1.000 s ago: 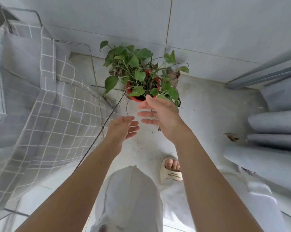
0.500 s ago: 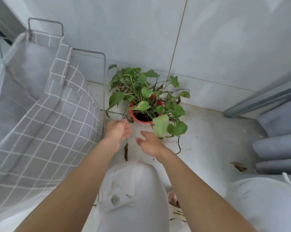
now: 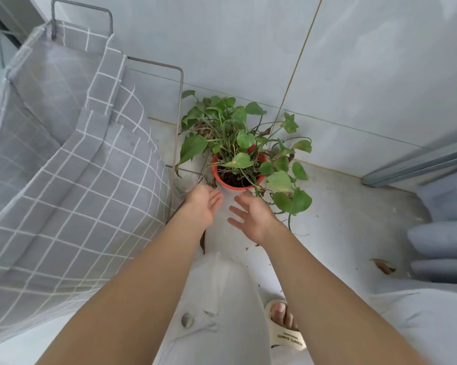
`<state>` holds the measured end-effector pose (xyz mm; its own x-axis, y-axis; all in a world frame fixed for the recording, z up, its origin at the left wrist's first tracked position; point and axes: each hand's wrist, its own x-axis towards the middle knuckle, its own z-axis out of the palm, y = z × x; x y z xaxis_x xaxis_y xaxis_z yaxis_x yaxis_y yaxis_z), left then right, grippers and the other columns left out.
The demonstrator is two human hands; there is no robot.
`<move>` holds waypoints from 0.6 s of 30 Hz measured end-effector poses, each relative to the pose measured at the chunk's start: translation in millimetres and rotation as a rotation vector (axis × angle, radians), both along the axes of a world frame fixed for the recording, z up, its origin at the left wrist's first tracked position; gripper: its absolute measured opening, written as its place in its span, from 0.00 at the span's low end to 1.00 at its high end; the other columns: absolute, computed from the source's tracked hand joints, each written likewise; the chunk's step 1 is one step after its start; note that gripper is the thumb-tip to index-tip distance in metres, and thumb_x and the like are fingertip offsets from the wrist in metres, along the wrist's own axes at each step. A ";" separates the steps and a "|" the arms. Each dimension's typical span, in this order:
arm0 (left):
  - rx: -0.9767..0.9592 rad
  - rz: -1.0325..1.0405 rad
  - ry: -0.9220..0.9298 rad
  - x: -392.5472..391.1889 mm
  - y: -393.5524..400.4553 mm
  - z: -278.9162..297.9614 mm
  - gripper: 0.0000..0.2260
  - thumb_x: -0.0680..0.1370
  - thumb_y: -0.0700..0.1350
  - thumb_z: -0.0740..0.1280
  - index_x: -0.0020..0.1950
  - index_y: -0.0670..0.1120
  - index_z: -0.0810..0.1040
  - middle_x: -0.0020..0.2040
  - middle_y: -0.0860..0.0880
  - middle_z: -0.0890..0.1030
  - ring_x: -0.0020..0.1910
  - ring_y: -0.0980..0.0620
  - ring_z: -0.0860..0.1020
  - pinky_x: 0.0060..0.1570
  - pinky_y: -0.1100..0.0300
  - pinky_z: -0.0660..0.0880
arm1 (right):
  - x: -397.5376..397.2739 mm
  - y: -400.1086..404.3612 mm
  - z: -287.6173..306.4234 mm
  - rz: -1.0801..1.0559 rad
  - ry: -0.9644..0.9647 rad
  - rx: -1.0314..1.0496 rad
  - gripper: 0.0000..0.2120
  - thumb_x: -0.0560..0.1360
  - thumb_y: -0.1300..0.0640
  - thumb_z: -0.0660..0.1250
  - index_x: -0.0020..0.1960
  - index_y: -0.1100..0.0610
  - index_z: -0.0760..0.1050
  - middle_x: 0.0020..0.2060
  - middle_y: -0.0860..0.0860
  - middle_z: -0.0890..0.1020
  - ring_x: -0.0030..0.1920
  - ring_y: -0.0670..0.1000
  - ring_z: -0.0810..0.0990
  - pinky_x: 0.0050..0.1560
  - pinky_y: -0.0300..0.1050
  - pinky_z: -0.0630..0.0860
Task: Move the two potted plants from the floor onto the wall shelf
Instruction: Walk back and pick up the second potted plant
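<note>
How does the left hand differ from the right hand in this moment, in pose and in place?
The left hand reaches toward the left side of the red pot; the right hand is below the pot's right side. The left hand's fingers lie close together; the right hand's fingers are spread apart. Both hands are open, hold nothing, and are near the pot on the floor.

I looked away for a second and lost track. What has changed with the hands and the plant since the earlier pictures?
Both hands dropped from above the leaves to the near side of the red pot. The left hand and right hand are now open, palms facing each other, just short of the pot, gripping nothing. The potted plant stays on the floor by the wall, beside the grey checked cloth.
</note>
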<state>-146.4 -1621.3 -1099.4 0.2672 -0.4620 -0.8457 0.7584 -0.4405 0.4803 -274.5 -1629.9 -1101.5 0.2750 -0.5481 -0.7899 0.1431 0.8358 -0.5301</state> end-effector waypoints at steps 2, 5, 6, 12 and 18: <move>-0.005 0.040 0.053 -0.8 -7.6 -1.6 0.18 0.84 0.41 0.55 0.72 0.36 0.68 0.68 0.38 0.76 0.67 0.44 0.76 0.64 0.54 0.74 | -1.4 0.3 -1.2 0.058 0.017 0.010 0.23 0.85 0.57 0.56 0.79 0.56 0.59 0.75 0.53 0.68 0.69 0.56 0.71 0.67 0.61 0.71; -0.005 0.020 0.037 -3.0 -16.6 -5.3 0.16 0.84 0.40 0.55 0.69 0.37 0.71 0.66 0.39 0.77 0.69 0.44 0.74 0.69 0.53 0.71 | -2.8 4.0 -5.3 0.143 0.030 0.029 0.26 0.85 0.56 0.57 0.81 0.57 0.55 0.76 0.52 0.66 0.73 0.56 0.68 0.69 0.61 0.70; -0.004 0.004 0.022 -3.3 -18.3 -6.4 0.15 0.83 0.40 0.55 0.67 0.38 0.72 0.65 0.40 0.77 0.69 0.44 0.74 0.68 0.54 0.70 | -3.9 4.6 -7.4 0.129 0.013 0.033 0.26 0.85 0.56 0.57 0.81 0.57 0.54 0.76 0.52 0.66 0.73 0.56 0.68 0.70 0.61 0.69; -0.006 -0.078 -0.023 0.3 -28.0 -14.6 0.18 0.83 0.40 0.54 0.72 0.43 0.72 0.71 0.46 0.74 0.69 0.46 0.72 0.60 0.55 0.70 | -7.1 -9.9 -10.8 0.022 -0.121 -0.005 0.21 0.85 0.55 0.55 0.78 0.49 0.61 0.76 0.48 0.64 0.72 0.53 0.68 0.71 0.62 0.68; -0.031 -0.047 -0.027 -0.1 -29.6 -21.6 0.19 0.84 0.41 0.54 0.73 0.40 0.71 0.69 0.44 0.77 0.67 0.48 0.75 0.62 0.56 0.71 | -2.2 -17.5 -13.0 -0.156 -0.184 0.036 0.18 0.85 0.57 0.55 0.75 0.56 0.65 0.77 0.52 0.64 0.76 0.54 0.65 0.72 0.63 0.65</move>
